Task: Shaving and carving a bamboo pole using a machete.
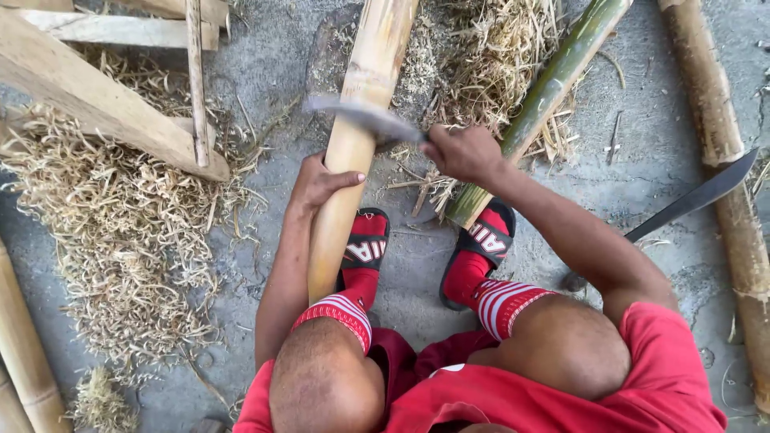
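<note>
Bamboo pole (353, 152) | left hand (319, 183) clasps it | right hand (461, 152) grips blade (361, 116)

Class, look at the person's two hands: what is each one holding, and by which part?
The left hand grips the pale bamboo pole around its middle. The right hand holds a blurred blade by its handle end, laid across the pole.
</note>
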